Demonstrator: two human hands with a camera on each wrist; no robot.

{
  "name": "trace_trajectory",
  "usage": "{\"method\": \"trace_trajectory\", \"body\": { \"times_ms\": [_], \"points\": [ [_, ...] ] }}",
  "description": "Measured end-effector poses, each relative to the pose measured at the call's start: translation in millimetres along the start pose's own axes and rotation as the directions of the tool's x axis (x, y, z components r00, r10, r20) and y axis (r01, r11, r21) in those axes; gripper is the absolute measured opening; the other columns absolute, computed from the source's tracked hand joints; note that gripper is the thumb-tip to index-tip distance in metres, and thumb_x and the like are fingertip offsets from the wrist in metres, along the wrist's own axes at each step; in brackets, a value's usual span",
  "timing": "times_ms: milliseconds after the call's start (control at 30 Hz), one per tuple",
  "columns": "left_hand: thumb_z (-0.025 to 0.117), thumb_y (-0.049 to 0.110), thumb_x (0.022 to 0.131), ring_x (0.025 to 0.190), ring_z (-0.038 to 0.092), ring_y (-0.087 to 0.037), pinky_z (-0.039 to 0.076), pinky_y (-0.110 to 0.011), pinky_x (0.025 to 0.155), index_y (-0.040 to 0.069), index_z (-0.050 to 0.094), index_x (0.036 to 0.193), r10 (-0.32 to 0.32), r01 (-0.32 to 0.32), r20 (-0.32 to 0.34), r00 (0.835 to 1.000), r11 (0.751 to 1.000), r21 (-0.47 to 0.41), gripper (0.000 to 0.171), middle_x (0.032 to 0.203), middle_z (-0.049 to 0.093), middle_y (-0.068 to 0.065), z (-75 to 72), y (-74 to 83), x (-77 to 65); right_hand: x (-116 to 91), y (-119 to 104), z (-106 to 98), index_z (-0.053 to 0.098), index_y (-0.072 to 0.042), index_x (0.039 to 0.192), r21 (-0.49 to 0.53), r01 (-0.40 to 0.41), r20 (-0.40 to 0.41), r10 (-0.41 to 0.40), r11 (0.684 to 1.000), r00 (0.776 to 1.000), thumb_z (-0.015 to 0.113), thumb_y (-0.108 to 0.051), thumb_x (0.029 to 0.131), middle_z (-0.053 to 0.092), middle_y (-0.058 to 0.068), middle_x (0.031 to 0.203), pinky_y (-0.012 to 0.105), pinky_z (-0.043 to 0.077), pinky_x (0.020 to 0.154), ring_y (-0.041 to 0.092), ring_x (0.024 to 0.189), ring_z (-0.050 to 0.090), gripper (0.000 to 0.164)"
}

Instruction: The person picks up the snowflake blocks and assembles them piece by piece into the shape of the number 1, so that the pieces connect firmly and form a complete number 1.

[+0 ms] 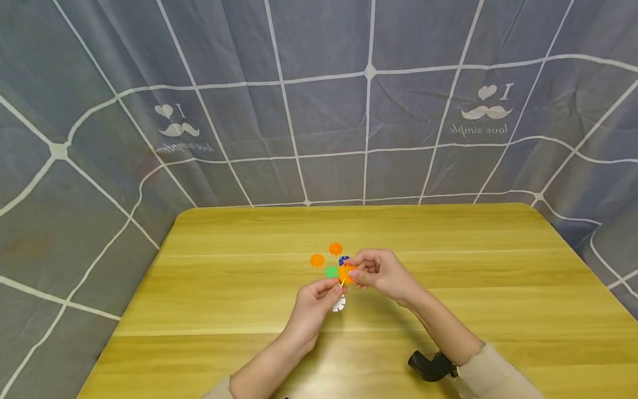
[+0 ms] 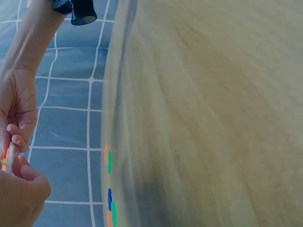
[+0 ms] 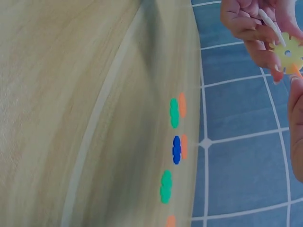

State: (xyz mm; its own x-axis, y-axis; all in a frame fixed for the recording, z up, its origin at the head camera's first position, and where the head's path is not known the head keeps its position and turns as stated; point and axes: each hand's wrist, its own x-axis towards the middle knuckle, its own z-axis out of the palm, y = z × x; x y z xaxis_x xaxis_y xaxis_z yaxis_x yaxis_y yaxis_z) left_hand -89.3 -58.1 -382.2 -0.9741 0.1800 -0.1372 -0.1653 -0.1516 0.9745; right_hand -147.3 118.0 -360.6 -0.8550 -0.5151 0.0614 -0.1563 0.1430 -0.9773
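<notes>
In the head view, my left hand (image 1: 314, 307) pinches a yellow notched plastic disc (image 3: 279, 53) with a white notched disc (image 1: 339, 304) attached below it. My right hand (image 1: 389, 277) grips an orange notched disc (image 1: 344, 272) between thumb and fingers. The right wrist view shows the orange disc's edge (image 3: 297, 71) meeting the yellow disc's rim, while the white disc (image 3: 271, 23) juts out from the yellow one toward the left palm. Both hands are close together, raised above the table.
On the wooden table (image 1: 224, 299), just beyond my hands, lie loose orange discs (image 1: 317, 260), a blue disc (image 1: 344, 260) and a green disc (image 1: 331, 272). A second green disc (image 3: 165, 187) shows in the right wrist view. A grey checked curtain (image 1: 329, 116) surrounds the table's far side.
</notes>
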Motion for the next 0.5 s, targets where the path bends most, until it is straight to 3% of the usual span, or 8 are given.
{"method": "trace_trajectory", "body": {
  "times_ms": [200,400,500],
  "points": [
    [0.052,0.008,0.095,0.106,0.058,-0.03,0.047,-0.025,0.089,-0.017,0.048,0.121,0.013,-0.013,0.012,1.0,1.0,-0.005,0.036,0.112,0.059,-0.025,-0.5,-0.8,0.8,1,3,-1,0.059,0.016,0.106,0.032,-0.024,0.016,0.023,0.999,1.0,0.059,0.006,0.087,0.064,0.009,0.079,0.027,0.054,0.061,0.018,0.066,0.061,0.022],
    [0.056,0.018,0.094,0.104,0.059,-0.027,0.047,-0.023,0.087,-0.017,0.05,0.118,0.058,-0.056,0.064,0.996,0.998,-0.03,0.043,0.11,0.061,-0.024,-2.4,-1.8,3.2,1,4,-8,0.058,0.016,0.11,0.03,-0.039,0.039,0.038,0.999,0.999,0.059,0.006,0.087,0.065,0.009,0.081,0.03,0.055,0.063,0.018,0.067,0.062,0.025],
    [0.058,0.02,0.093,0.103,0.06,-0.026,0.048,-0.022,0.086,-0.016,0.05,0.117,0.05,-0.047,0.065,0.997,0.998,-0.046,0.044,0.109,0.062,-0.024,-1.4,-2.7,3.0,0,5,-12,0.057,0.017,0.111,0.028,-0.037,0.062,0.035,0.999,0.997,0.058,0.006,0.087,0.065,0.009,0.081,0.028,0.054,0.062,0.017,0.066,0.062,0.026]
  ]
}}
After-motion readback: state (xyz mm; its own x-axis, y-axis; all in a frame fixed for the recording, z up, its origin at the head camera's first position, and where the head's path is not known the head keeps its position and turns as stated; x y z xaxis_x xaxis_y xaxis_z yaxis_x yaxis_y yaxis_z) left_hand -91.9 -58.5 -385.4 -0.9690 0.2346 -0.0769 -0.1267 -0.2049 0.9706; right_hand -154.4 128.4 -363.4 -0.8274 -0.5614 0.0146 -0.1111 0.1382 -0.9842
